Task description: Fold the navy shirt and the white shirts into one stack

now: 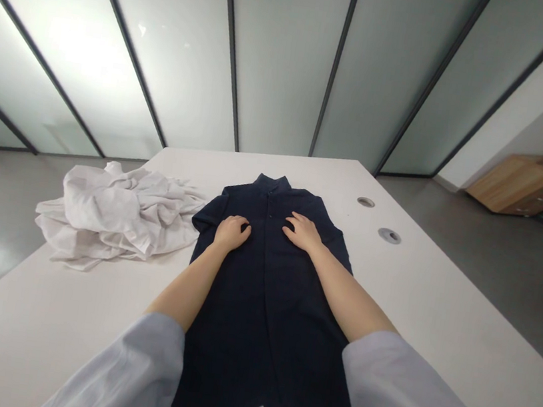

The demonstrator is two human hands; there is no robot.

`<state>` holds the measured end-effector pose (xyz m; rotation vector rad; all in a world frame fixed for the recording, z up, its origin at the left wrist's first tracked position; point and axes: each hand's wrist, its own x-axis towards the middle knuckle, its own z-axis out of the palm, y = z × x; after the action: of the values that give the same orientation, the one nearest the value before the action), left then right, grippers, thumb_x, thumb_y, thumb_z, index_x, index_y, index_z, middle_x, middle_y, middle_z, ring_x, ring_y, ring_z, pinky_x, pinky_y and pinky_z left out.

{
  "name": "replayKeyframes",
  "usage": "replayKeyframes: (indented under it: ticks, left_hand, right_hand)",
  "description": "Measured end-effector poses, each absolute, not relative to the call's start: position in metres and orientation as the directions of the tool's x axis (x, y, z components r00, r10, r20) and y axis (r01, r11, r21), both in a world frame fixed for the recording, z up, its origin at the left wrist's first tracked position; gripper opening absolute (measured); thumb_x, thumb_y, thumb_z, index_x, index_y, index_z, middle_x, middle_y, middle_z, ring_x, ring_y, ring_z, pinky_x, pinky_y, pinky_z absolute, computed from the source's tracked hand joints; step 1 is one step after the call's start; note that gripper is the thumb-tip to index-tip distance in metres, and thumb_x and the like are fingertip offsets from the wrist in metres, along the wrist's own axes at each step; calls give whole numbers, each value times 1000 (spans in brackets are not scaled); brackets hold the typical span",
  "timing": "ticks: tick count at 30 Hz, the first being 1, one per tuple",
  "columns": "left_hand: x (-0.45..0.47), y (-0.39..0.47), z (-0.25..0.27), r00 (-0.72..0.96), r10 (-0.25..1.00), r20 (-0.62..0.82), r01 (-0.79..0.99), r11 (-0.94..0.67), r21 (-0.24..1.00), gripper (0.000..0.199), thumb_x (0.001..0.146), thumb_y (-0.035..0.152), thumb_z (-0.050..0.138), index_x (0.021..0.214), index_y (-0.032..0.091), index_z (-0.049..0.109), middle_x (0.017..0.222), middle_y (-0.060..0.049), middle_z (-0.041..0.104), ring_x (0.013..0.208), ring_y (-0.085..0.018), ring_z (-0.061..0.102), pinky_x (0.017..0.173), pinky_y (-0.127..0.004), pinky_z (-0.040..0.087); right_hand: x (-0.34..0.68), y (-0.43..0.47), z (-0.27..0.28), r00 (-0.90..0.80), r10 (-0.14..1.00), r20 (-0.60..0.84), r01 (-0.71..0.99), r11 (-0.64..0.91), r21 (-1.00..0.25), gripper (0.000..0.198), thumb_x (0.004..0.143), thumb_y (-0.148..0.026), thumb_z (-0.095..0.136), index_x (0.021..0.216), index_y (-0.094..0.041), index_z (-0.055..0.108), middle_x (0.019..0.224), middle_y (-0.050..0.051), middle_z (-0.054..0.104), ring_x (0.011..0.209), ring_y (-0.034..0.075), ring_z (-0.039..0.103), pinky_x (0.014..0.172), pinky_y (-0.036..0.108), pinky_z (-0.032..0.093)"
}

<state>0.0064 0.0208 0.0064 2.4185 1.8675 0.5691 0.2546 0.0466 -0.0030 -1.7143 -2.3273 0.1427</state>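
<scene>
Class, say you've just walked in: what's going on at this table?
A person in pale sleeves rests the left hand and right hand on a navy button-up shirt, either side of its front placket. The shirt lies face up on a white table, collar at the far end. Crumpled white fabric lies to the left.

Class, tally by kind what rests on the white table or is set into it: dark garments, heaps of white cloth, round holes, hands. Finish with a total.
Dark garment: 1
Heap of white cloth: 1 (how many pieces it holds cannot be told)
Round holes: 2
Hands, left hand and right hand: 2
Total: 6
</scene>
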Motion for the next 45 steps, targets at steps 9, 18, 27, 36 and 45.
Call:
replayKeyframes:
  ticks: [9,18,27,36,45]
  left_hand:
    - [-11,23,13,213,954,211,974,-224,33,45,86,30,44,127,20,62,130,-11,62,124,-30,51,114,-46,27]
    - [-85,41,34,4,1000,3,1000,-4,-28,58,73,29,57,130,17,58,125,-18,64,113,-36,60,92,-44,48]
    - [-118,60,52,-459,878,131,558,171,812,19,76,29,56,77,14,67,62,-5,65,72,-25,67,64,-31,53]
    - [-107,56,61,-305,952,-36,34,48,998,23,66,15,61,90,16,63,72,-3,68,75,-22,68,70,-35,56]
    - [-94,66,81,-201,936,291,855,23,518,22,83,33,51,72,18,64,80,-11,69,92,-31,65,78,-36,48]
  right_hand:
    - [252,45,-1,-260,956,133,928,286,-241,46,94,-42,47,133,-20,58,151,11,42,137,29,39,109,46,34]
    - [249,42,4,-244,962,124,928,268,-260,46,94,-41,47,133,-20,58,150,12,43,136,30,39,109,47,33]
    - [249,43,2,-235,963,129,929,262,-262,45,93,-41,48,132,-20,59,150,12,44,136,30,40,109,46,34]
    - [249,43,3,-236,964,121,927,261,-269,47,93,-42,46,133,-21,59,150,11,43,135,31,39,108,48,33]
    - [248,43,2,-236,963,130,928,263,-263,47,93,-41,46,132,-18,59,150,13,44,135,30,41,108,46,34]
